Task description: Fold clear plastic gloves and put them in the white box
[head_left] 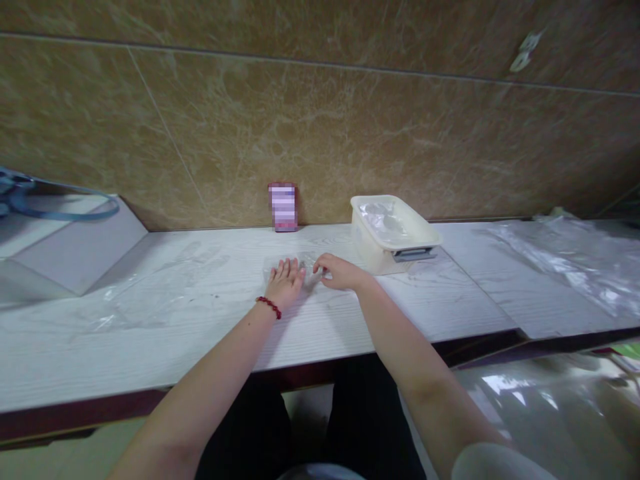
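My left hand, with a red bead bracelet at the wrist, lies flat with fingers spread on a clear plastic bag on the white wood-grain table. To its right, my right hand has its fingers curled together at the bag's right end; whatever they pinch is too small to make out. Just right of that hand stands a cream plastic bin with clear plastic inside and a grey latch on its front.
A blurred pink-framed item leans on the brown wall. At left, a white box carries a blue strap; clear film lies nearby. More plastic bags cover the right side.
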The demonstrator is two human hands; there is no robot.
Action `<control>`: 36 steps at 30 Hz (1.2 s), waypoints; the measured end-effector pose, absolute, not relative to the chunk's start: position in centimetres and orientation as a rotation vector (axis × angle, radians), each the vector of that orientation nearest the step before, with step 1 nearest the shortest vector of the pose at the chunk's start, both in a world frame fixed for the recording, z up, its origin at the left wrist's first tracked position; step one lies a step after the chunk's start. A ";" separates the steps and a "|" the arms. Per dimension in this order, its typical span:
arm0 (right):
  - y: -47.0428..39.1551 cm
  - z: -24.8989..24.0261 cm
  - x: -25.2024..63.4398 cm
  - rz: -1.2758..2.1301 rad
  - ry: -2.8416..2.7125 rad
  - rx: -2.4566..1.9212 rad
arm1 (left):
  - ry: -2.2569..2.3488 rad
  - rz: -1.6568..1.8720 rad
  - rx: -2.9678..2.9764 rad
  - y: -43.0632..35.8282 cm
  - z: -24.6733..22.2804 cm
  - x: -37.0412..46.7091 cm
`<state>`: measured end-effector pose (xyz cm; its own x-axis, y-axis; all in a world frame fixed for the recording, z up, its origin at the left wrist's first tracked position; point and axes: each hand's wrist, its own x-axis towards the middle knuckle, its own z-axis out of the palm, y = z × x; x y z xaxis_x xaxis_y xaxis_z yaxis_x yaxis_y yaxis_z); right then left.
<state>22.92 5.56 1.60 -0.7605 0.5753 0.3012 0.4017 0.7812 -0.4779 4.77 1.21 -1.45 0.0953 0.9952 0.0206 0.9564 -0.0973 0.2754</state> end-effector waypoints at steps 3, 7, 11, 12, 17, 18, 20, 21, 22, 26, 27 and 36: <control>5.4 1.7 22.9 0.603 -2.510 -0.760 | 1.970 0.311 2.167 1.2 -1.4 4.8; 5.3 1.8 22.9 0.627 -2.503 -0.759 | 1.973 0.306 2.167 1.2 -1.4 4.7; 5.4 1.7 22.8 0.658 -2.485 -0.776 | 1.966 0.310 2.157 1.1 -1.3 4.8; 5.4 1.7 22.8 0.663 -2.482 -0.777 | 1.964 0.310 2.153 1.1 -1.2 4.8; 5.4 1.7 22.7 0.667 -2.471 -0.771 | 1.970 0.284 2.148 1.1 -1.1 4.8; 5.4 1.7 22.7 0.666 -2.470 -0.769 | 1.974 0.278 2.154 1.1 -1.1 4.8; 5.4 1.8 22.7 0.662 -2.466 -0.758 | 1.980 0.270 2.163 1.1 -1.1 4.8; 5.4 1.8 22.7 0.662 -2.463 -0.754 | 1.981 0.269 2.163 1.2 -1.2 4.8; 5.4 1.8 22.6 0.666 -2.459 -0.754 | 1.982 0.271 2.160 1.2 -1.2 4.8; 5.4 1.7 22.5 0.693 -2.437 -0.798 | 1.984 0.271 2.171 1.1 -1.3 4.8; 5.4 1.7 22.5 0.695 -2.435 -0.799 | 1.984 0.260 2.185 1.1 -1.3 4.8; 5.5 1.6 22.6 0.691 -2.431 -0.730 | 1.985 0.122 2.297 0.9 -1.0 4.9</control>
<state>22.59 5.51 1.61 -0.7279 0.6089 0.3154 0.3517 0.7263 -0.5906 4.92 0.87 -1.03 0.1453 0.9894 -0.0068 0.9811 -0.1432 0.1301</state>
